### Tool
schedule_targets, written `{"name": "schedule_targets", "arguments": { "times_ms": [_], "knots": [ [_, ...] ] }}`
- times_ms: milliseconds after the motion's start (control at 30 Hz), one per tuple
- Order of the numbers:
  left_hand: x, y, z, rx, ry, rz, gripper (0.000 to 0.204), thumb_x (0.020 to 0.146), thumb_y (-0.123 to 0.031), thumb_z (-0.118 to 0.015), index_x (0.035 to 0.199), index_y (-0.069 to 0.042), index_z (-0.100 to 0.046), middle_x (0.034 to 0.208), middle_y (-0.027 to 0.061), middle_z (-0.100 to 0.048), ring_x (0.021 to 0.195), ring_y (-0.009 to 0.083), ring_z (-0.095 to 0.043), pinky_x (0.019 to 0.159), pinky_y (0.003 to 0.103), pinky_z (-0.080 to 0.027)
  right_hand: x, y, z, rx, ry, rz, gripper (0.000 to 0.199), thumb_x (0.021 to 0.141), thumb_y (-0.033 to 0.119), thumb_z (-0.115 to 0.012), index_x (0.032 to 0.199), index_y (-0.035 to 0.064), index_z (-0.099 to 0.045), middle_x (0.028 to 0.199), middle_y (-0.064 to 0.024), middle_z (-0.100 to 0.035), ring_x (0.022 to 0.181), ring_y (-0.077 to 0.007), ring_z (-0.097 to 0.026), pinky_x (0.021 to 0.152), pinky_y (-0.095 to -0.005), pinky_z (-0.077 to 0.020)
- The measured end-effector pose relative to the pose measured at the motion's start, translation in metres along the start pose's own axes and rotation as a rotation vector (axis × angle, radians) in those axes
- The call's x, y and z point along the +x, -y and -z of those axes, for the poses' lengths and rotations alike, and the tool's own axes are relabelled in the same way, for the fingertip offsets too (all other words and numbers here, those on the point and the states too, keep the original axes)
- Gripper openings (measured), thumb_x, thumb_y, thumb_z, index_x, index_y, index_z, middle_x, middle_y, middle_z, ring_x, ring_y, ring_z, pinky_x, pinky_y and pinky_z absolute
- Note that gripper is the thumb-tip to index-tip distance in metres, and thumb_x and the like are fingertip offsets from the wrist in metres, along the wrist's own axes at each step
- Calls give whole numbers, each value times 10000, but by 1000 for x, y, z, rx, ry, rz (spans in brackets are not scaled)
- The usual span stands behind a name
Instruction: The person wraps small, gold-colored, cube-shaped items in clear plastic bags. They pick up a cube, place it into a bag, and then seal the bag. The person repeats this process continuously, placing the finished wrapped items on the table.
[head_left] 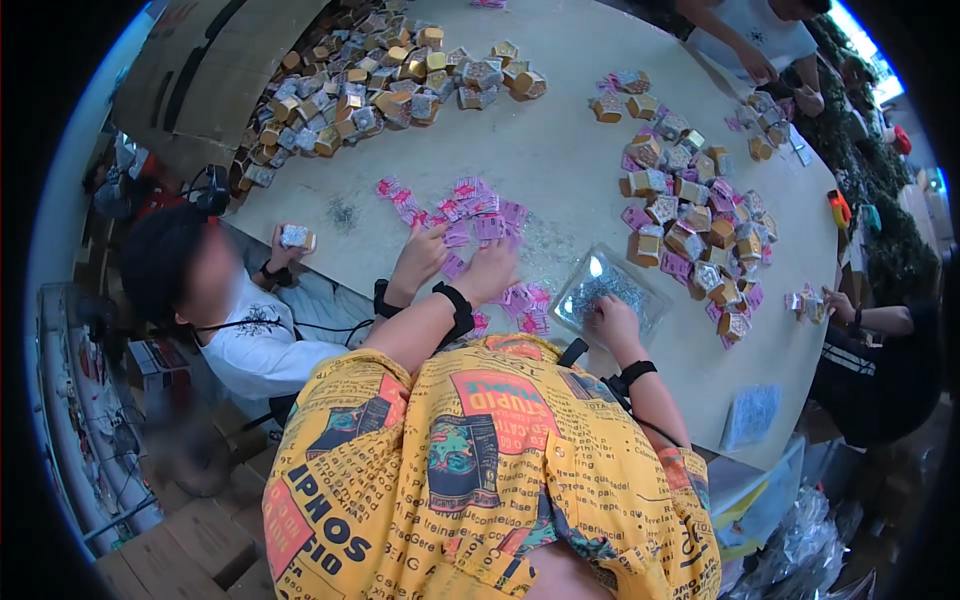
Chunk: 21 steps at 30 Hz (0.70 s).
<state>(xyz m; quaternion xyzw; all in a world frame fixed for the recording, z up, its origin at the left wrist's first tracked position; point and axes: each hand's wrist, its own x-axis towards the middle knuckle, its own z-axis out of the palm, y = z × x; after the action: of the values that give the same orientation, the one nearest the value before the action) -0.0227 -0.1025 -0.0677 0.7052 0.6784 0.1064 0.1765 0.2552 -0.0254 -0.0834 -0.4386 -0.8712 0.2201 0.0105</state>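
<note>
Head view. The person in the yellow printed shirt leans over a pale round counter (540,170). The left hand (488,272) lies flat, fingers together, on a loose scatter of pink cards (470,222), gripping nothing, as if pressing or sliding one free. A second hand (420,258) just beside it, with its own black wrist strap, also touches the cards; whose it is cannot be told. The right hand (612,322) dips its fingertips into a clear plastic tray (610,290) of small silvery pieces; whether the grip is closed on one cannot be told. The tray sits near the counter's close edge, within easy reach. To the right lies a spread of small gold and silver boxes (695,215); a larger heap (370,80) fills the far left. A seated person at left holds one box (296,237). Other workers' hands (760,70) occupy the far and right edges.
</note>
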Motion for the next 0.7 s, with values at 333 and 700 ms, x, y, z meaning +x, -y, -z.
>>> {"name": "schedule_targets", "arguments": {
  "times_ms": [333,700],
  "knots": [
    [1,-6,-43,-10,-13,-222,218,712,-197,-645,863,-54,-578,901,139,-526,914,311,-547,716,420,-473,-15,19,51,214,-243,-63,56,745,107,-631,768,56,-626,810,-103,-577,731,-301,-592,639,-393,-479],
    [28,11,7,-618,75,230,153,731,-144,-662,827,-25,-664,713,70,-647,633,167,-612,585,304,-477,4,27,66,1068,-141,-316,61,785,43,-631,775,-5,-594,715,-86,-621,588,-147,-597,542,-254,-476]
  ]
}}
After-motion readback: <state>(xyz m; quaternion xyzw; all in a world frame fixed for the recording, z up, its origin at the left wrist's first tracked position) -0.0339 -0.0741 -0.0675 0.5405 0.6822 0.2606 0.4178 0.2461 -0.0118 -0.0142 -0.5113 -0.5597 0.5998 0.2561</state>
